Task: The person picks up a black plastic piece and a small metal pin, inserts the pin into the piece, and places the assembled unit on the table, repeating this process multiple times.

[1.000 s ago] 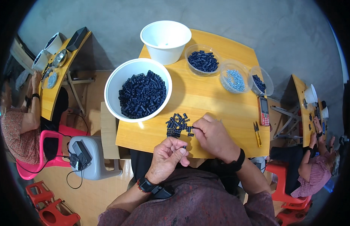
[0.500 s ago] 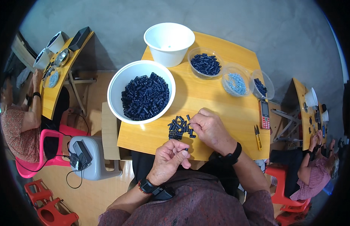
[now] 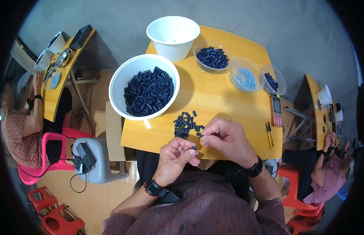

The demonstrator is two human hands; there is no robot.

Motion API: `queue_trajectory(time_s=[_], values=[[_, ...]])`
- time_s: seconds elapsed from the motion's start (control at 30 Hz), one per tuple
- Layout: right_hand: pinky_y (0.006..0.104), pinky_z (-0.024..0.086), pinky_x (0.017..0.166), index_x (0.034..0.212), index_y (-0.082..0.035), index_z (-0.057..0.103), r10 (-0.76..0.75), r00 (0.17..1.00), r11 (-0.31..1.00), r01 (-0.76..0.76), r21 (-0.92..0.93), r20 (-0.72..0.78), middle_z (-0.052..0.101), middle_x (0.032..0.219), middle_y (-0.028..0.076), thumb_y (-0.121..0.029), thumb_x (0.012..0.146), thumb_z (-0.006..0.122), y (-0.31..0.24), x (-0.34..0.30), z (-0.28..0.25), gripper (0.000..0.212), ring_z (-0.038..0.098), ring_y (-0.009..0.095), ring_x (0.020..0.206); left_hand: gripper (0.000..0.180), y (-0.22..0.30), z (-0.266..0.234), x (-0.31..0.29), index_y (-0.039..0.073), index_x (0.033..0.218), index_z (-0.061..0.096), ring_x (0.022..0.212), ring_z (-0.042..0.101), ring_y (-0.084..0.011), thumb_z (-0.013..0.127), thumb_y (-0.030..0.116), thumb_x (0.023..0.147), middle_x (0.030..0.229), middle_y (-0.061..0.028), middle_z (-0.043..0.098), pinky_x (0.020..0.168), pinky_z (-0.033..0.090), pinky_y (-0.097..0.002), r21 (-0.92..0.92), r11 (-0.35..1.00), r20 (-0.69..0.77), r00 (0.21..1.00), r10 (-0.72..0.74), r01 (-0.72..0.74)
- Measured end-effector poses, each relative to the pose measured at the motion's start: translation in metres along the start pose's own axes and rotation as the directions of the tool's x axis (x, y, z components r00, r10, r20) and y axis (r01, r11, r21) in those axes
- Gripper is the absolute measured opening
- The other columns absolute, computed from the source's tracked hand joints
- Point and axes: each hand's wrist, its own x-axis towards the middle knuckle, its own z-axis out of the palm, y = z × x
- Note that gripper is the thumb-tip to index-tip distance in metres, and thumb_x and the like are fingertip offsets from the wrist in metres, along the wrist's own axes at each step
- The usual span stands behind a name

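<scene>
Gripping a small dark piece (image 3: 194, 148) between thumb and index finger, the left hand (image 3: 174, 159) is held just off the near edge of the table, its other fingers curled. Right hand (image 3: 230, 140) is close by on the right, thumb and fingertips pinched together; cannot tell if anything is between them, since a dark part (image 3: 198, 134) shows right at the fingertips. Just beyond the hands, a loose pile of dark parts (image 3: 183, 122) lies on the yellow wooden table (image 3: 229, 105), some pieces lined up side by side at its near end. Farther out, to the left, a white bowl (image 3: 116, 92) is heaped with similar dark parts; a second white bowl (image 3: 172, 47) stands behind it. Across to the right, three clear tubs in a row: one (image 3: 208, 71) with dark parts, one (image 3: 233, 80) with small silvery pieces, one (image 3: 281, 85) with fewer dark parts. Red and black keypad phone (image 3: 276, 111) near the right edge, yellow-handled snips (image 3: 270, 138) below it. Outermost, co-workers sit at separate tables, left (image 3: 18, 137) and right (image 3: 326, 178).
</scene>
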Motion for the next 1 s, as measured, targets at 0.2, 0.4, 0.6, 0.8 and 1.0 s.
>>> queue_trajectory(time_s=[0.2,0.4,0.6,0.8,1.0], values=[[0.0227,0.05,0.066,0.097,-0.001,0.067,-0.069,0.997,0.988,0.064,0.143,0.033,0.064,0.091,0.004,0.003,0.088,0.068,0.013,-0.011,0.009,0.01,0.063,0.008,0.078,0.011,-0.002,0.0,0.001,0.0,0.105,0.059,0.073,0.07,-0.0166,0.063,0.001,0.094,0.092,-0.0107,0.07,0.068,0.059,-0.0282,0.014,1.0,0.013,1.0,0.017,-0.017],[0.0218,0.052,0.07,0.098,0.0,0.068,-0.091,0.995,0.995,0.09,0.033,0.047,0.063,0.095,0.007,0.001,0.088,0.071,0.017,-0.014,0.011,0.011,0.065,0.011,0.081,0.01,0.0,0.001,-0.001,0.0,0.104,0.06,0.071,0.069,-0.0149,0.064,0.001,0.094,0.092,-0.0101,0.069,0.066,0.058,-0.0262,0.036,0.999,0.004,1.0,0.011,-0.011],[0.0248,0.051,0.069,0.093,-0.001,0.069,-0.249,0.967,0.957,0.253,-0.143,0.049,0.066,0.089,0.006,-0.001,0.085,0.073,0.015,-0.012,0.009,0.009,0.064,0.014,0.079,0.009,0.0,0.001,-0.002,-0.001,0.102,0.062,0.066,0.066,-0.0133,0.065,0.001,0.093,0.09,-0.0096,0.069,0.06,0.057,-0.0245,0.037,0.999,-0.008,1.0,0.002,-0.001],[0.0264,0.053,0.071,0.093,-0.002,0.069,-0.272,0.962,0.96,0.273,-0.068,0.023,0.069,0.09,0.008,-0.001,0.085,0.074,0.019,-0.012,0.011,0.009,0.066,0.015,0.082,0.009,0.004,0.001,-0.001,-0.002,0.101,0.063,0.062,0.065,-0.0131,0.065,0.003,0.094,0.087,-0.01,0.069,0.057,0.056,-0.024,0.047,0.999,0.012,1.0,-0.011,0.011],[0.0266,0.053,0.073,0.092,-0.001,0.07,-0.286,0.958,0.957,0.286,-0.044,0.008,0.07,0.092,0.009,0.0,0.085,0.074,0.021,-0.013,0.012,0.008,0.067,0.016,0.084,0.01,0.006,-0.001,-0.001,-0.003,0.101,0.063,0.062,0.065,-0.0135,0.065,0.004,0.094,0.086,-0.0108,0.07,0.056,0.055,-0.0243,0.047,0.999,0.024,0.999,-0.029,0.028]])
